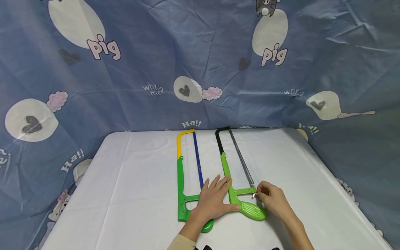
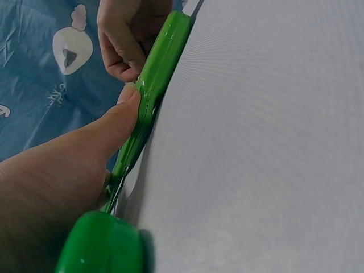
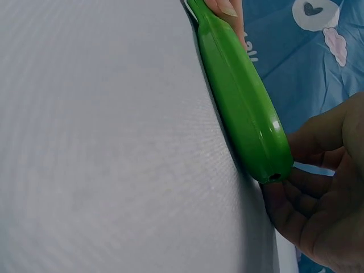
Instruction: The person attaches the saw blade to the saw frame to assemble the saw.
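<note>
From where I stand, the left hand (image 1: pixel 214 199) is spread, with straight fingers: fingertips touch the frame of the light-green saw (image 1: pixel 232 194) and the thumb rests on its handle (image 1: pixel 253 210). The right hand (image 1: pixel 275 199), at the right side of the same saw, has its fingers curled and pinches the metal wing nut (image 1: pixel 253 196) below the near end of the blade.

The light-green saw lies flat on the table (image 1: pixel 140 184). Its frame is slim and glossy, with a black, hooked far section (image 1: pixel 218 140). The handle is a smooth, rounded oval with raised ridges on its upper face. The grey blade (image 1: pixel 242 158) is a straight, narrow strip running from the hooked end to the crossbar (image 1: pixel 245 191).

To the left of the light-green saw lies the dark-green saw (image 1: pixel 181 187), with a yellow, curved far section (image 1: pixel 179 144) and a straight blue blade (image 1: pixel 198 159). The left forearm, in a beige sleeve (image 1: pixel 182 243), partly covers its rounded handle.

Under the light-green saw, the table bears a white, finely textured cover. Beyond its far end hangs a creased blue cloth (image 1: pixel 200 62) printed with pigs and lettering.
</note>
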`<state>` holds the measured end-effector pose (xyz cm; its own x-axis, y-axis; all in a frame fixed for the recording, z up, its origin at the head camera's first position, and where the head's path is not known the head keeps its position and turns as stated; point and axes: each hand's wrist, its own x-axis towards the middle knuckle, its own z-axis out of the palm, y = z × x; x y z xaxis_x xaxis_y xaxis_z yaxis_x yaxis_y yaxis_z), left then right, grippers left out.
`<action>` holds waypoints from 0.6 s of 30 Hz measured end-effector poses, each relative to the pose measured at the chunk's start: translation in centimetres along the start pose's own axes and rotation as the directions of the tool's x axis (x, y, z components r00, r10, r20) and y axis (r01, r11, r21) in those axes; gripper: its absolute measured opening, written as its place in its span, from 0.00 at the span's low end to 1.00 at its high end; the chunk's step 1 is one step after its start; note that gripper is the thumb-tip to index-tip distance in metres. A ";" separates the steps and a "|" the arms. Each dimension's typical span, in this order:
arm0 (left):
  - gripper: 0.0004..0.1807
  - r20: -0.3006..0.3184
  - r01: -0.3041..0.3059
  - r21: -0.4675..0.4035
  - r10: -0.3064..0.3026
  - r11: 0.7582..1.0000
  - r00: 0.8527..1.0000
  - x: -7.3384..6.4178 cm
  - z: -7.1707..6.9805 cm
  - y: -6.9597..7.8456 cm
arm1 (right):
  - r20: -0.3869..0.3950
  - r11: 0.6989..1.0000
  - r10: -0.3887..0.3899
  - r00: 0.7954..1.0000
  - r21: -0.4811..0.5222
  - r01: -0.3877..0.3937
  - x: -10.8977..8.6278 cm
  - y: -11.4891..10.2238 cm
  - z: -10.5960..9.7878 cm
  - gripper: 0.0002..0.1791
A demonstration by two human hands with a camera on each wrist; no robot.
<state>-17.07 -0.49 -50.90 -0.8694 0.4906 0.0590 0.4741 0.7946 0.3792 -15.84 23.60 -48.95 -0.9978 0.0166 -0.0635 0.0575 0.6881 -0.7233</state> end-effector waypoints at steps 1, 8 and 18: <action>0.53 0.000 0.001 -0.002 -0.001 1.000 1.000 0.0 0.0 0.0 | -0.003 1.000 -0.001 1.000 -0.006 0.001 0.0 0.0 0.0 0.04; 0.54 -0.004 0.004 -0.001 -0.004 1.000 1.000 0.1 0.1 -0.1 | -0.014 1.000 -0.001 1.000 -0.021 0.001 0.1 0.0 -0.1 0.04; 0.54 -0.004 0.002 -0.001 -0.002 1.000 1.000 0.0 0.0 0.0 | -0.012 1.000 -0.005 1.000 -0.021 0.005 0.1 0.2 0.0 0.04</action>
<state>-17.10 -0.51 -50.94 -0.8708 0.4877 0.0616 0.4722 0.7951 0.3804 -15.90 23.75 -49.14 -0.9985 0.0218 -0.0510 0.0516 0.7036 -0.7088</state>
